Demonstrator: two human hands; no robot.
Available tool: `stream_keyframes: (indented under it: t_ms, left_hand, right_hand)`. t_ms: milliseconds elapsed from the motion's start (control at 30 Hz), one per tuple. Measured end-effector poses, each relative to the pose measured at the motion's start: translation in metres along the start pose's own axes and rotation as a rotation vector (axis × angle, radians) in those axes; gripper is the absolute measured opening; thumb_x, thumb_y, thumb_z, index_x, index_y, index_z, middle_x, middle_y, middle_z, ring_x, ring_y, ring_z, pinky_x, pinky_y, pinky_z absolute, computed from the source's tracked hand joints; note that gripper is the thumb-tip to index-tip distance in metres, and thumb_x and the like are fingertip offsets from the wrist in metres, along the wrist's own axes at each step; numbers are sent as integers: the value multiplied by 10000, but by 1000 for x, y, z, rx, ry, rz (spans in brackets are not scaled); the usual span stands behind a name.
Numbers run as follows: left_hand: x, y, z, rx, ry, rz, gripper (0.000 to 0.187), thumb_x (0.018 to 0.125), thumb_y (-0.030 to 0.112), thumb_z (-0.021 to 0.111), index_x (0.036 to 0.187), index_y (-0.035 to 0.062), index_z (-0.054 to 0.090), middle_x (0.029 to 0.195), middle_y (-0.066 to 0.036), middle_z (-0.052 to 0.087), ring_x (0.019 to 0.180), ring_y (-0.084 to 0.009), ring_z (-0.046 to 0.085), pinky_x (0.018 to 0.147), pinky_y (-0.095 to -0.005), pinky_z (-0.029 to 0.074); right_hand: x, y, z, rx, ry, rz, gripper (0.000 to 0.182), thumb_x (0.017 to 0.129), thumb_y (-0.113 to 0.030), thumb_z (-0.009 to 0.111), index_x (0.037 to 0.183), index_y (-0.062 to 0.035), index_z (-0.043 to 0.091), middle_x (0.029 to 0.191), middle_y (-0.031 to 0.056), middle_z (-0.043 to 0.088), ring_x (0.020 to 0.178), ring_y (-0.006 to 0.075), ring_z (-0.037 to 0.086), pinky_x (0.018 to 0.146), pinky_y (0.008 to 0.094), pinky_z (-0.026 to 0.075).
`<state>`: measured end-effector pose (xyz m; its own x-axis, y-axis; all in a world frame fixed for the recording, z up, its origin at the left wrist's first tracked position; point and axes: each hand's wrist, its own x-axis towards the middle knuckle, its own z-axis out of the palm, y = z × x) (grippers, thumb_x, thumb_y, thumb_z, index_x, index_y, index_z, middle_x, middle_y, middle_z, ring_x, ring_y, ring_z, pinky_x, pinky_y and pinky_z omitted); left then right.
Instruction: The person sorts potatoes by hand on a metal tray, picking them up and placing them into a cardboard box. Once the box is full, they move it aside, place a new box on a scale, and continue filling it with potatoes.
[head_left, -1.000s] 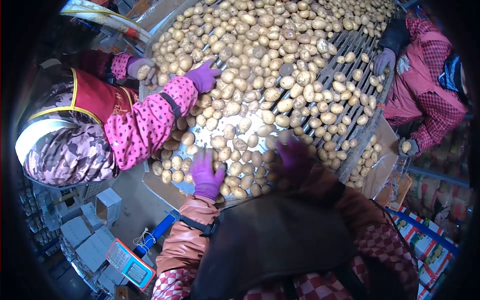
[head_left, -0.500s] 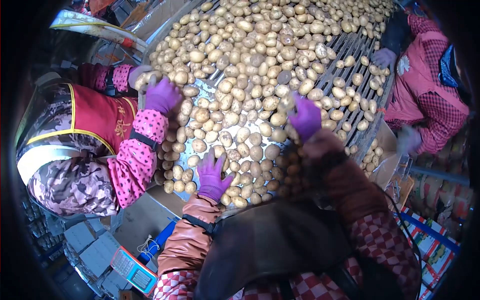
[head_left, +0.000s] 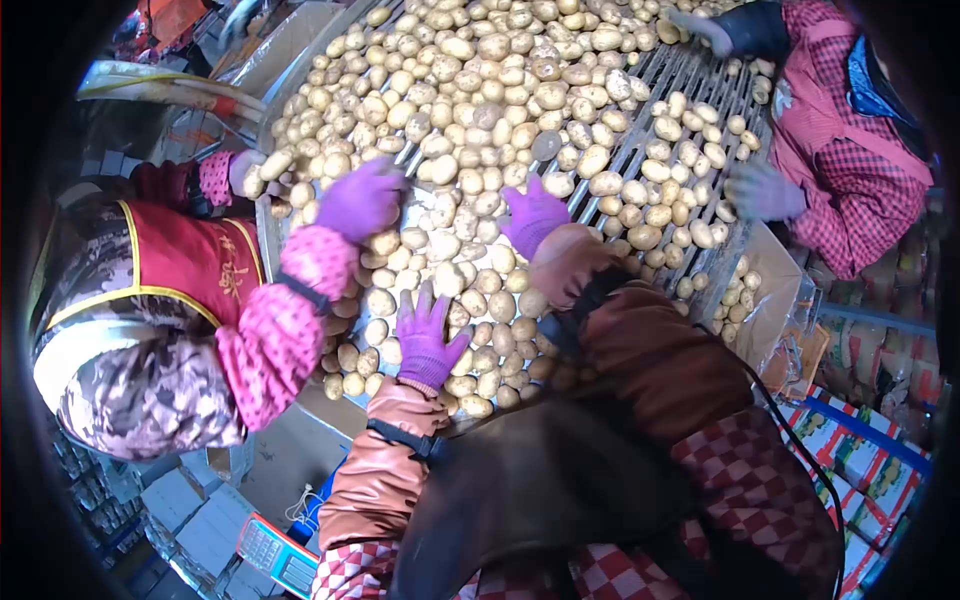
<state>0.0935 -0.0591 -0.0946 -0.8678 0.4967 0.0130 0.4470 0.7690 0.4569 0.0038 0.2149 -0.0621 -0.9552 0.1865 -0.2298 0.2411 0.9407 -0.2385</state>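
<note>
My left hand (head_left: 428,342), in a purple glove, lies palm down with fingers spread on the potatoes (head_left: 487,334) at the near side of the sorting table. No potato is gripped in it. Further out and to the right, my right hand (head_left: 536,216), gloved in purple too, reaches onto the pile with thumb and fingers apart. Its palm is hidden, and potatoes lie right by its fingertips. Between the potatoes, bare patches of the pale metal table surface (head_left: 416,207) show.
At the left, a co-worker's purple-gloved hand (head_left: 362,197) is over the pile; their other hand (head_left: 262,174) holds a potato. Across the slatted rack (head_left: 640,140), another co-worker's gloved hand (head_left: 765,192) touches potatoes. A cardboard box (head_left: 770,290) stands right; a scale (head_left: 278,555) sits lower left.
My right hand has moved left and away from me, and the potato at its fingertips no longer shows there. My left hand stays nearly in place. Both co-workers' hands have shifted.
</note>
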Motion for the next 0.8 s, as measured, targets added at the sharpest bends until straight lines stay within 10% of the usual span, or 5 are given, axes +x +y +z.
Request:
stream_keyframes:
  t_ms: [300,433,500,600,800]
  left_hand:
    - [-26,16,-18,101,-197,22,755,754,473,723,1426,229,478,1534,-141,332,1407,-510,202,1089,-677,189]
    - [-36,2,-18,71,-240,50,771,753,471,722,1441,238,462,1494,-128,368,1409,-501,197,1090,-676,178]
    - [-40,-3,-16,70,-234,68,777,750,475,725,1440,234,462,1496,-123,367,1410,-495,199,1106,-664,155]
    - [-41,-1,-15,126,-229,81,795,740,489,730,1443,236,457,1501,-128,362,1413,-492,186,1117,-653,138]
    - [-44,6,-12,166,-209,43,800,728,484,738,1437,235,462,1510,-125,353,1402,-495,207,1100,-659,162]
  right_hand:
    - [-53,73,7,1133,34,-206,492,875,-288,660,1302,-74,539,1066,95,612,1041,226,607,884,360,503]
    - [-168,164,-67,1538,45,178,449,869,-107,651,1302,-54,541,1009,40,583,851,91,556,771,255,472]
    - [-217,203,-81,1503,376,449,483,849,-161,674,1297,-32,548,1101,105,602,993,189,597,873,322,497]
    - [-248,266,-68,296,514,439,515,832,-178,691,1302,-15,556,1225,186,596,1163,295,574,991,387,469]
    - [-97,144,-85,417,515,-219,457,819,-160,663,1261,-57,617,1244,191,624,1170,345,586,1019,405,458]
